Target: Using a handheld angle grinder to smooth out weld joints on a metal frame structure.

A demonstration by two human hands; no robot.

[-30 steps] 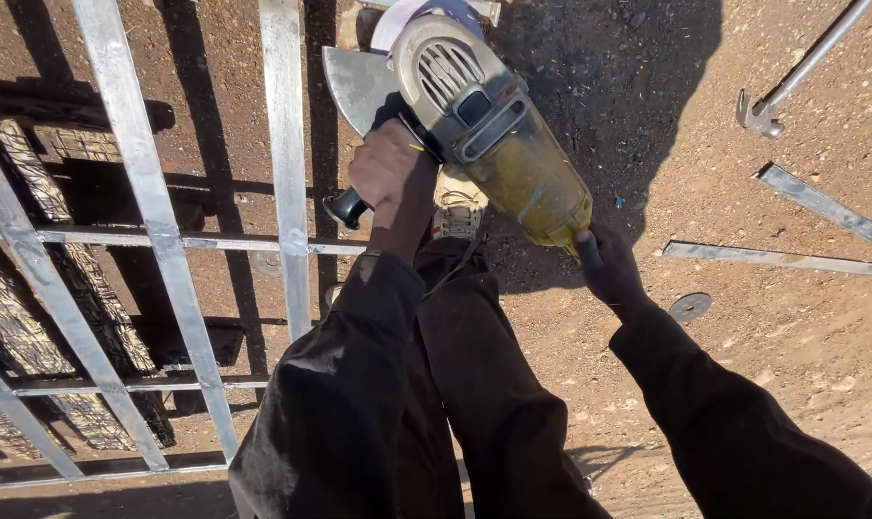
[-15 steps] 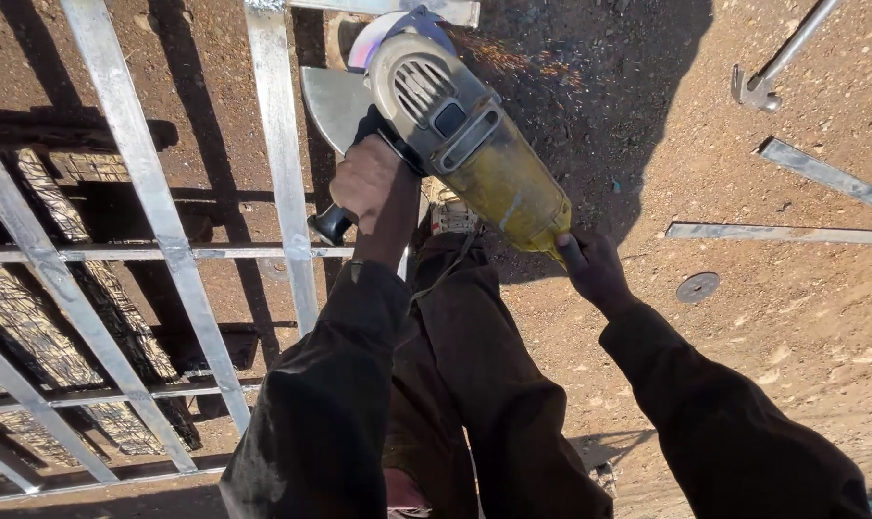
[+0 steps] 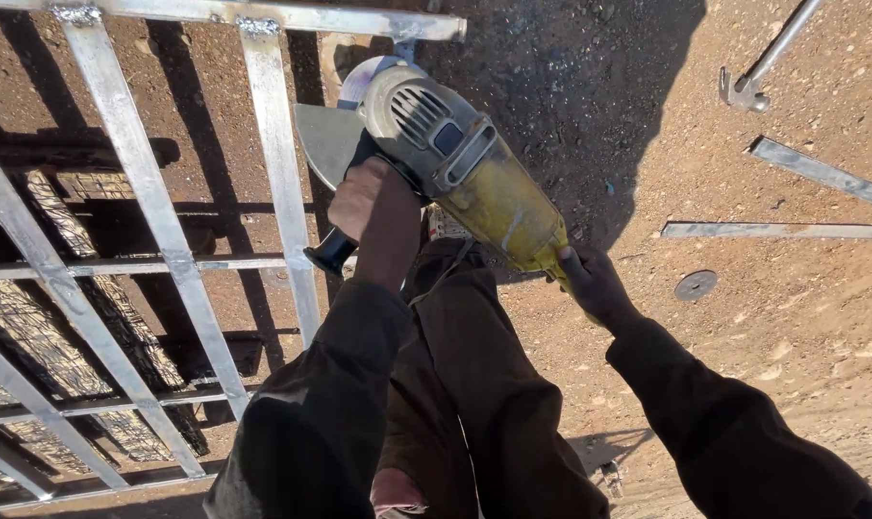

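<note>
grinder (image 3: pixel 455 163) over frame (image 3: pixel 273 173), disc by top bar. looks heavy, rigid, nose-weighted. left hand (image 3: pixel 373 216) clenched on side handle (image 3: pixel 330 252); right hand (image 3: pixel 595 284) grasping rear grip. best held at both.

Yellow and grey grinder over red-brown dirt

Grinder (image 3: pixel 455 163): yellow body, grey head, black side handle; beside it, a silver-grey frame (image 3: pixel 157 221).

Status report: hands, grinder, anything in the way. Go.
Left hand grips black side handle, right hand holds rear of yellow angle grinder. Disc by metal frame. Loose flat bars on dirt, clear.
</note>
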